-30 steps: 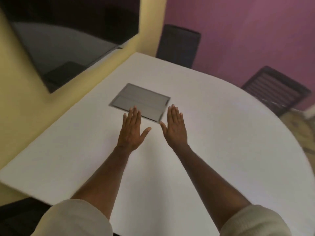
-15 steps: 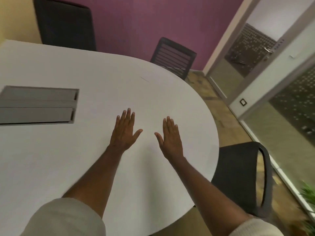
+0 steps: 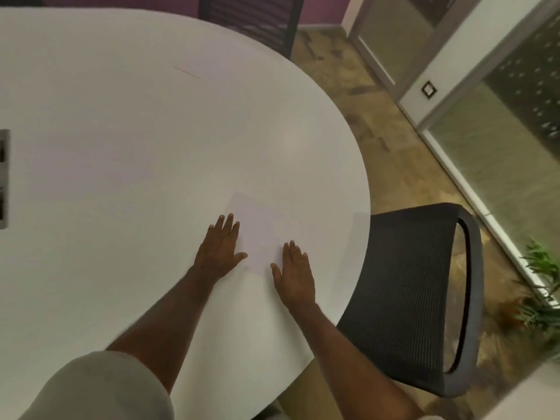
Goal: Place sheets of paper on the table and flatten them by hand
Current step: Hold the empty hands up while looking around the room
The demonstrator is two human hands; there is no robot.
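White oval table (image 3: 121,116) bears 1 faint paper sheet (image 3: 260,231) near its edge.

Both hands flat on a white oval table, faint sheet of paper between them

The left hand (image 3: 219,248) and right hand (image 3: 293,272) are palm down with fingers spread near the middle of the frame, and a pale sheet of paper (image 3: 257,228) lies on the table (image 3: 136,131), barely standing out from it. A black mesh chair (image 3: 415,295) is tucked in at the right edge, another dark chair (image 3: 251,16) at the top, and a green plant (image 3: 542,286) is at far right.
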